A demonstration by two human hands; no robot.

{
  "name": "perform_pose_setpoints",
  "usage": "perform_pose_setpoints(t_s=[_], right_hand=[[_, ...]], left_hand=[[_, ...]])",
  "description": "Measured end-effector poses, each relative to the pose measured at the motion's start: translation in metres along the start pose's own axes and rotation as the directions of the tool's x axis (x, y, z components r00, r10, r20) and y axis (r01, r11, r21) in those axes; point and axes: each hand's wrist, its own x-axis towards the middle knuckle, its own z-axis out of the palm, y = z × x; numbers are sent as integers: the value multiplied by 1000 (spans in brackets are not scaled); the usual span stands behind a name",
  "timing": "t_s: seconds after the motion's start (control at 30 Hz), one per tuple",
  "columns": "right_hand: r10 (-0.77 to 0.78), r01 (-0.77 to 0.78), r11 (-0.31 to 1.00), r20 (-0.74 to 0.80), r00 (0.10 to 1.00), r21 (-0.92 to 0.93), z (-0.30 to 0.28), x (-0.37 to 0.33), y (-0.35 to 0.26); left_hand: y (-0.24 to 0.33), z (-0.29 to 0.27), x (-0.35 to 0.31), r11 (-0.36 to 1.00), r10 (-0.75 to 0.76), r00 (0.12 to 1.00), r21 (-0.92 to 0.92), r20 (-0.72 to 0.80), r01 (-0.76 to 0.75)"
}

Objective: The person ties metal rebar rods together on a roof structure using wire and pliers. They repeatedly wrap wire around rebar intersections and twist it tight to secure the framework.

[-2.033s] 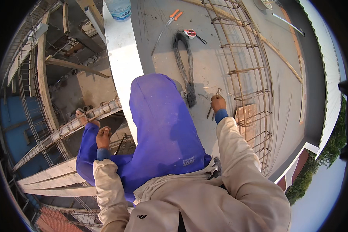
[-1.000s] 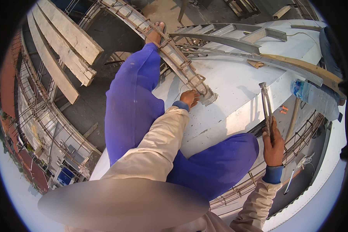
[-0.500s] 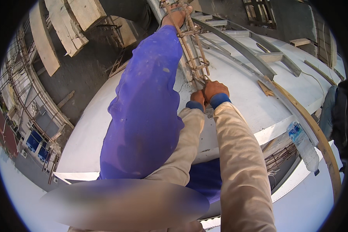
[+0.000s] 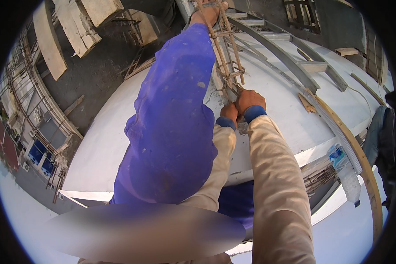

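At the rebar cage (image 4: 224, 34)'s near end, our left hand (image 4: 229, 112) and right hand (image 4: 251, 101) curl together, seemingly for control, contents hidden.

My right hand (image 4: 251, 100) hides whatever lies beneath it and part of my left hand (image 4: 229, 113). A blurred patch (image 4: 145, 233) lies past the near edge of the white slab (image 4: 286, 116); the rebar cage (image 4: 223, 34) and planks (image 4: 75, 26) are cut off at the top.
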Motion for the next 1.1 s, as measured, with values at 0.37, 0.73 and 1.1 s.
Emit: perform_pose_setpoints(t_s=[0.37, 0.73, 1.1], right_hand=[[65, -61, 985, -22, 998, 160, -4, -3, -2], [51, -52, 996, 12, 999, 71, 10, -5, 3], [191, -196, 923, 46, 980, 331, -9, -53, 41]], left_hand=[[52, -20, -40, 983, 8, 998, 184, 61, -19], [-3, -9, 5, 986, 101, 992, -139, 83, -88], [88, -25, -60, 804, -365, 926, -470, 95, 365]])
